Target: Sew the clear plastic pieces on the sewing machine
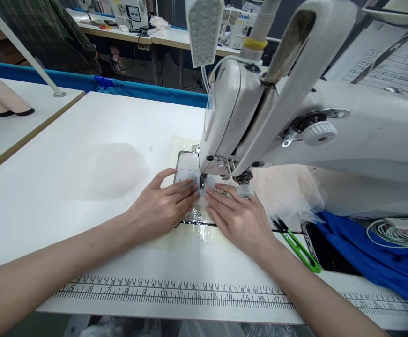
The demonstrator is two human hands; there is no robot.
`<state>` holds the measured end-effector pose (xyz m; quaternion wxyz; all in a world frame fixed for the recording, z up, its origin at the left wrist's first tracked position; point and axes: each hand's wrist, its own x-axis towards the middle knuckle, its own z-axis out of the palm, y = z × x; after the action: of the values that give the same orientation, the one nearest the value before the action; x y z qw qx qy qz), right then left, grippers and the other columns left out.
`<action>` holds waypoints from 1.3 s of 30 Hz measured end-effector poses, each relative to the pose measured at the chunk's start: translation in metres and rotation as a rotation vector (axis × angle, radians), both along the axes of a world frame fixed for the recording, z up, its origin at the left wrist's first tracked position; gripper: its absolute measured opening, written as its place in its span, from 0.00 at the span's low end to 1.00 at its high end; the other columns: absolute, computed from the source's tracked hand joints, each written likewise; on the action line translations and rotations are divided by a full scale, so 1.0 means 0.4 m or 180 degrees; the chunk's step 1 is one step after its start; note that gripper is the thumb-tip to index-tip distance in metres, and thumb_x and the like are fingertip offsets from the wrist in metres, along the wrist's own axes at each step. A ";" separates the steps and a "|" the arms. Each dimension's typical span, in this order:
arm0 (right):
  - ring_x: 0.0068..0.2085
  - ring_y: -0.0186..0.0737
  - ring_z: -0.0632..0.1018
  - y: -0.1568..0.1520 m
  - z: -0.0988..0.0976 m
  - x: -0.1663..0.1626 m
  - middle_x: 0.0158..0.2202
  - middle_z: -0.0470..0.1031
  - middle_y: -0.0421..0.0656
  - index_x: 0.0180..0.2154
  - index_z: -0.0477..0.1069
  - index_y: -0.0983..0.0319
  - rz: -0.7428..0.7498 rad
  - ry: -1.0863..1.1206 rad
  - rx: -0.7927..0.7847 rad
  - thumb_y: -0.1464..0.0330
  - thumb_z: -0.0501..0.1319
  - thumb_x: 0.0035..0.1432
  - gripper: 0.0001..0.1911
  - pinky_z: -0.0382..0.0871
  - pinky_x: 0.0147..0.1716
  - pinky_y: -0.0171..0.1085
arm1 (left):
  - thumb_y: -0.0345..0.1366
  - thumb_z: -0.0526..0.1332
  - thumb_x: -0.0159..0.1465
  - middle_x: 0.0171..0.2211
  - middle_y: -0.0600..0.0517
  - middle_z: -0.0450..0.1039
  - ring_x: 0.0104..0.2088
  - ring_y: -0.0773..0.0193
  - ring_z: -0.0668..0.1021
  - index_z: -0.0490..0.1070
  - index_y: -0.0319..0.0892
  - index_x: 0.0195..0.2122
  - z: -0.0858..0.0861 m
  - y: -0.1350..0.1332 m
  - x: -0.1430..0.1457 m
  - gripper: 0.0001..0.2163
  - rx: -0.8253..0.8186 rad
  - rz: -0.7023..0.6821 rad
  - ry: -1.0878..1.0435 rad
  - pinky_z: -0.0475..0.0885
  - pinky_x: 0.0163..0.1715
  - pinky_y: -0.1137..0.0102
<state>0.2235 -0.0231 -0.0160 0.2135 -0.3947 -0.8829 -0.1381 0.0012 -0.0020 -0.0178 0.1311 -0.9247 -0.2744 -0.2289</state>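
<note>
A small, pale, see-through piece of fabric [184,176] lies at the needle of a white sewing machine [225,112]. On its left side rests my left hand [166,203], fingers stretched out flat and thumb spread away. My right hand [237,215] lies flat on the other side, its fingertips near the presser foot [203,181]. Both hands look open, pressing down rather than gripping. The fingers hide part of the fabric and its edges. Under the hands, shiny clear film covers part of the machine's bed plate [198,215].
To the right are sheer peach fabric pieces [288,189], green thread snips [300,250], a phone [330,252] and blue cloth [396,267]. A printed ruler strip [179,292] runs along the table's front edge. Another person [56,37] is beyond the blue-edged table at upper left.
</note>
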 end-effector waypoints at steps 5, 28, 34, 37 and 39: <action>0.45 0.44 0.79 0.006 -0.007 0.002 0.42 0.82 0.43 0.45 0.77 0.62 -0.0048 0.0000 -0.0051 0.69 0.56 0.66 0.12 0.67 0.53 0.50 | 0.30 0.52 0.69 0.48 0.53 0.78 0.52 0.63 0.76 0.73 0.43 0.50 0.004 0.008 0.004 0.13 -0.0037 0.0036 -0.0052 0.55 0.63 0.58; 0.45 0.47 0.79 0.021 -0.011 0.002 0.36 0.83 0.46 0.47 0.77 0.64 -0.0263 -0.0136 -0.0010 0.67 0.56 0.66 0.14 0.69 0.49 0.49 | 0.29 0.50 0.71 0.48 0.50 0.78 0.50 0.63 0.78 0.73 0.40 0.49 0.005 0.025 0.010 0.13 -0.0103 0.0084 0.0005 0.56 0.61 0.56; 0.45 0.46 0.79 0.020 -0.009 -0.004 0.36 0.83 0.46 0.48 0.76 0.65 -0.0272 -0.0202 0.0059 0.66 0.54 0.67 0.15 0.65 0.54 0.49 | 0.35 0.52 0.70 0.51 0.49 0.76 0.52 0.60 0.76 0.71 0.41 0.52 0.002 0.028 0.004 0.13 -0.0235 0.0161 -0.0075 0.57 0.61 0.56; 0.45 0.47 0.78 0.022 -0.004 -0.003 0.38 0.82 0.47 0.48 0.76 0.66 -0.0274 -0.0211 0.0070 0.66 0.55 0.67 0.16 0.64 0.54 0.49 | 0.42 0.52 0.71 0.56 0.45 0.71 0.56 0.55 0.73 0.67 0.39 0.56 0.005 0.025 0.000 0.18 -0.0300 0.0420 0.0071 0.56 0.62 0.52; 0.44 0.45 0.78 0.022 0.002 0.001 0.41 0.82 0.47 0.48 0.75 0.66 -0.0240 -0.0204 0.0106 0.68 0.55 0.66 0.15 0.63 0.55 0.49 | 0.48 0.52 0.69 0.52 0.43 0.74 0.51 0.53 0.76 0.70 0.40 0.53 0.015 0.017 -0.003 0.20 -0.0158 0.0522 0.0174 0.59 0.58 0.52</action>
<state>0.2239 -0.0144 -0.0153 0.1863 -0.4195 -0.8714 -0.1733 0.0000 0.0048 -0.0117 0.1338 -0.9080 -0.3511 -0.1853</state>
